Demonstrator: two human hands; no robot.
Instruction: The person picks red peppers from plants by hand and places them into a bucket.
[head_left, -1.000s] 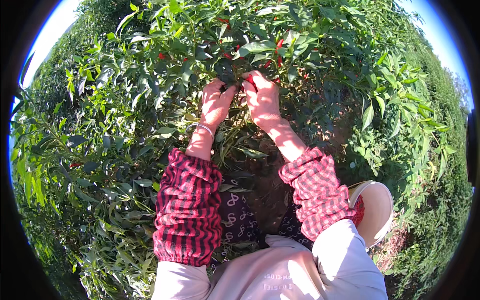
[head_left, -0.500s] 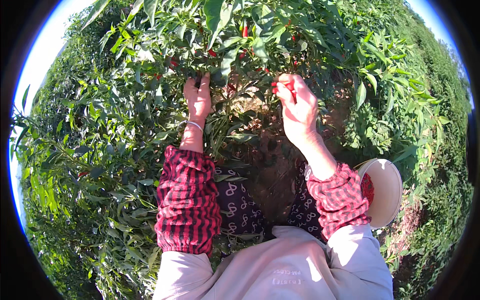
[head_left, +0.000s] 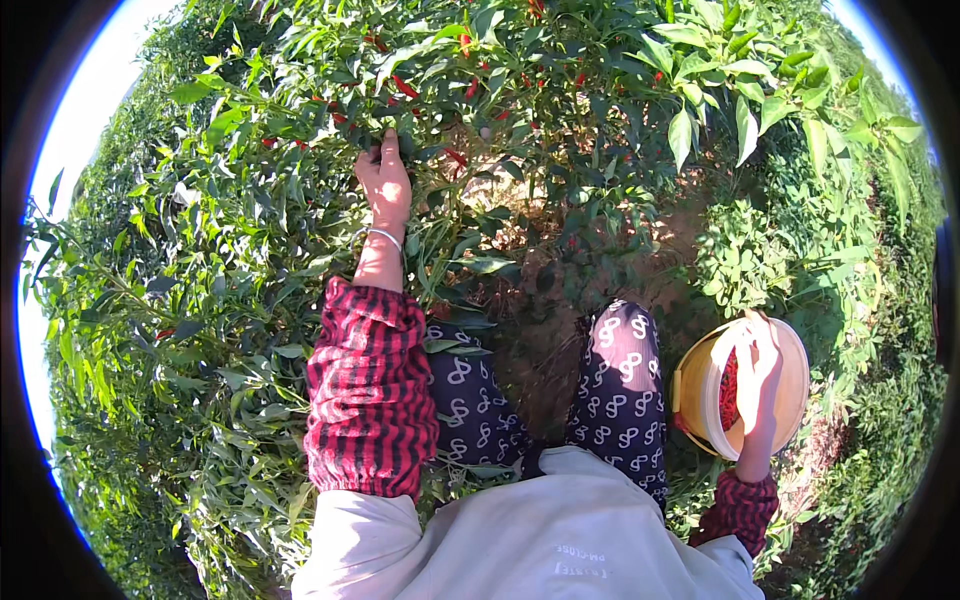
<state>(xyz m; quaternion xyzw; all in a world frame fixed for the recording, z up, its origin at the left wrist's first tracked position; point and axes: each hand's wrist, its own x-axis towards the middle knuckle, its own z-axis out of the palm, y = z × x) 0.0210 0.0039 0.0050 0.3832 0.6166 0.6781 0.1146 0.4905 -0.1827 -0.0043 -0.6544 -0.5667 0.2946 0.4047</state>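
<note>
My left hand (head_left: pixel 385 182) reaches up into a green chili plant (head_left: pixel 520 110), its fingers curled around a leafy branch. Red chilies (head_left: pixel 404 87) hang among the leaves just above and to the right of it. My right hand (head_left: pixel 762 365) is low at the right, spread over the mouth of a round yellow bucket (head_left: pixel 690 388). Inside the bucket, under the fingers, lies a heap of red chilies (head_left: pixel 729 392). Both forearms wear red-and-black checked sleeves.
Dense green chili bushes (head_left: pixel 180 330) surround me on the left and the right. Bare brown soil (head_left: pixel 545 335) shows between my legs, which wear dark patterned trousers (head_left: pixel 620 385). A smaller leafy bush (head_left: pixel 745 255) stands just above the bucket.
My right hand has left the plant and swung down to the right over the bucket. My left hand stays up in the foliage.
</note>
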